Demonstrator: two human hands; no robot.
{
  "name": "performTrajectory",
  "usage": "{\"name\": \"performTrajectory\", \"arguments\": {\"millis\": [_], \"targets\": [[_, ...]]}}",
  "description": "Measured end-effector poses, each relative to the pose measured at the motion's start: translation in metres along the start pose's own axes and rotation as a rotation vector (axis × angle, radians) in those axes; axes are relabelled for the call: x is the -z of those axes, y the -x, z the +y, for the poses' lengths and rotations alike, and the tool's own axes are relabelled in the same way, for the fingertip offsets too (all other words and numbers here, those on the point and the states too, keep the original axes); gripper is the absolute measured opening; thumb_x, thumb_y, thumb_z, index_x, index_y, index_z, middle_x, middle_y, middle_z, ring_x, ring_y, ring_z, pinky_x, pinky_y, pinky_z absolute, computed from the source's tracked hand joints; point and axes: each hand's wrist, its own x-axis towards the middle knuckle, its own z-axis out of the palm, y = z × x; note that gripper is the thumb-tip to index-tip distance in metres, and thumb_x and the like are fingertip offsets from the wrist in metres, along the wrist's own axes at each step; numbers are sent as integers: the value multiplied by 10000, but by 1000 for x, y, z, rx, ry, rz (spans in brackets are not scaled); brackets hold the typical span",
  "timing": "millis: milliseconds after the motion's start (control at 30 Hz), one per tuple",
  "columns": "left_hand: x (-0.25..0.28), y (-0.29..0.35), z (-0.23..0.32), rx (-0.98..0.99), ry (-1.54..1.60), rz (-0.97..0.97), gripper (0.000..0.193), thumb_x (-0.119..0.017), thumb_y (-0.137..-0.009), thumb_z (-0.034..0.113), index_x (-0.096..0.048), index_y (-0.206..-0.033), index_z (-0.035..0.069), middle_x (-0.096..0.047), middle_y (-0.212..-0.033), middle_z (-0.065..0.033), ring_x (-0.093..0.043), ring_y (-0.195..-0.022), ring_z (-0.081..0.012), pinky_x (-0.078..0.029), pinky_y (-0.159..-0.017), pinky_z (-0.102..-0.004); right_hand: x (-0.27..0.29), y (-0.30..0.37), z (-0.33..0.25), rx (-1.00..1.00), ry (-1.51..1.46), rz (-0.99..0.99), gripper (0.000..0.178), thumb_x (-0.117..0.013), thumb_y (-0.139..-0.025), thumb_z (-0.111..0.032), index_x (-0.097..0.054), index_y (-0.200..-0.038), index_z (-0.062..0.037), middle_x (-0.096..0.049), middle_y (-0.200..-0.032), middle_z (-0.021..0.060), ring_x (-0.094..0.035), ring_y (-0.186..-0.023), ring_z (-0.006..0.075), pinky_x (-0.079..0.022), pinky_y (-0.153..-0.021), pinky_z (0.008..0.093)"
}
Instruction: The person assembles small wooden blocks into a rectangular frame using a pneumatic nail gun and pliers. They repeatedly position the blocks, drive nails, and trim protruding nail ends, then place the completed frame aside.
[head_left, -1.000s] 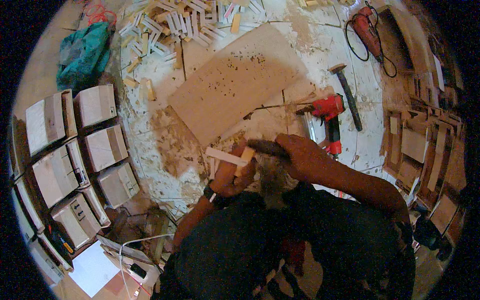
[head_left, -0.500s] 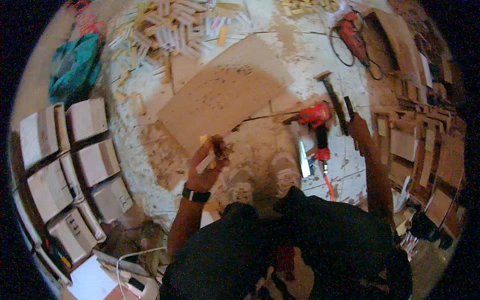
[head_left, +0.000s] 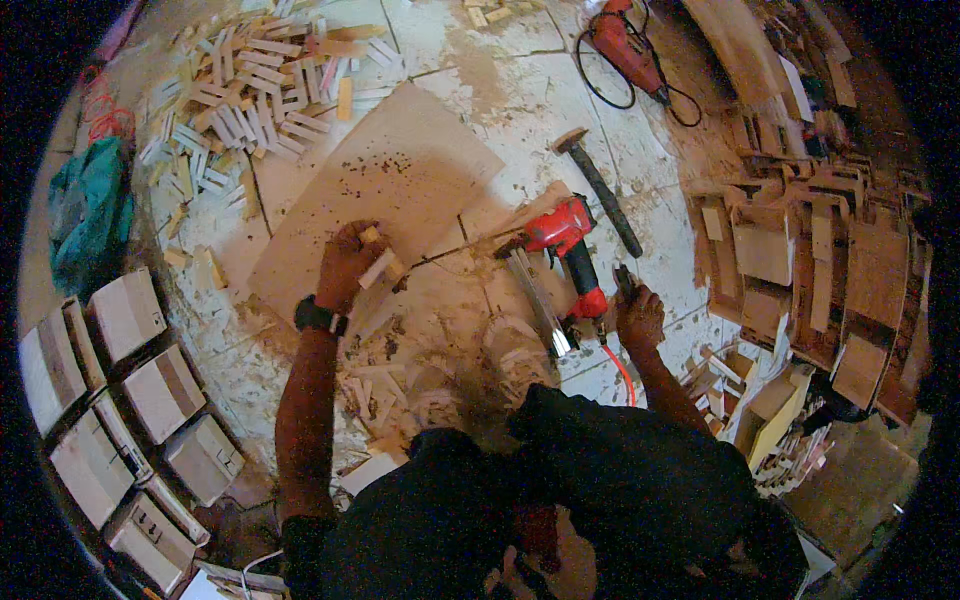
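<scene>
My left hand (head_left: 348, 265), a dark watch on its wrist, is closed around a small pale wooden block (head_left: 376, 268) above the near part of a brown board (head_left: 330, 215). Its fingertips are partly hidden. On the right, my right hand (head_left: 640, 316) is closed on a short dark tool (head_left: 625, 281) whose kind I cannot make out. Beside that hand lies a red and black nail gun (head_left: 562, 228) with an orange hose (head_left: 622, 372). A hammer (head_left: 607, 197) rests beyond it, and shiny metal strips (head_left: 540, 305) lie against the gun's left side.
Many small wooden frame pieces (head_left: 265, 90) are heaped at the far left. A red corded drill (head_left: 625, 50) lies at the far right. Stacked wooden panels (head_left: 765, 245) stand right, wooden boxes (head_left: 165, 390) left, beside a green cloth bag (head_left: 90, 215). My shoes (head_left: 515, 350) are close in.
The whole view has shifted. My left hand has moved forward over the board with the block. My right hand has come back from beside the hammer handle to near the nail gun's base.
</scene>
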Motion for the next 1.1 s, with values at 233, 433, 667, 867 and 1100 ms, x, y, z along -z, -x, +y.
{"name": "performTrajectory", "arguments": {"millis": [233, 433, 667, 867, 1100], "targets": [[2, -31, 6, -7, -3, 305, 352, -682, -796, 156, -585, -1105, 16, -613, -847, -45, -567, -741, -115, -477, -643, -251, 22, -17, -4, 215, 10, -3, 512, -590, -813, -324, -443, -1187, -6, -528, -963, 175, -510, -893, 352, -407, -783, 461], [-10, -28, 4, -17, -106, 331, 328, -702, -771, 184, -633, -1064, 55, -593, -783, -49, -544, -689, -120, -462, -622, -263, 47, -52, -38, 187, -596, -92, 319, -599, -801, -186, -521, -1075, -40, -600, -951, 154, -579, -800, 295, -470, -743, 403], [2, -57, -14, -336, -754, 151, 415, -709, -721, 310, -642, -1050, 67, -617, -997, -190, -587, -897, -328, -447, -847, -405, 31, -97, -78, -115, -1152, -836, 340, -618, -812, -208, -574, -1103, -36, -624, -1002, 49, -583, -864, 155, -481, -776, 302], [16, -16, 2, -322, -697, 331, 408, -622, -807, 308, -576, -1083, 12, -607, -1014, -167, -571, -927, -341, -461, -818, -410, 42, -113, -88, -15, -1226, -1036, 448, -639, -792, -281, -537, -1147, -28, -629, -962, 54, -594, -824, 166, -491, -758, 310], [3, 177, -38, -186, -1000, -103, 209, -520, -825, 106, -567, -1020, 47, -572, -977, -134, -556, -909, -343, -465, -758, -440, 57, -108, -93, -186, -1177, -1198, 324, -623, -786, -274, -565, -1013, -51, -617, -801, 31, -584, -658, 141, -504, -587, 295]]}}
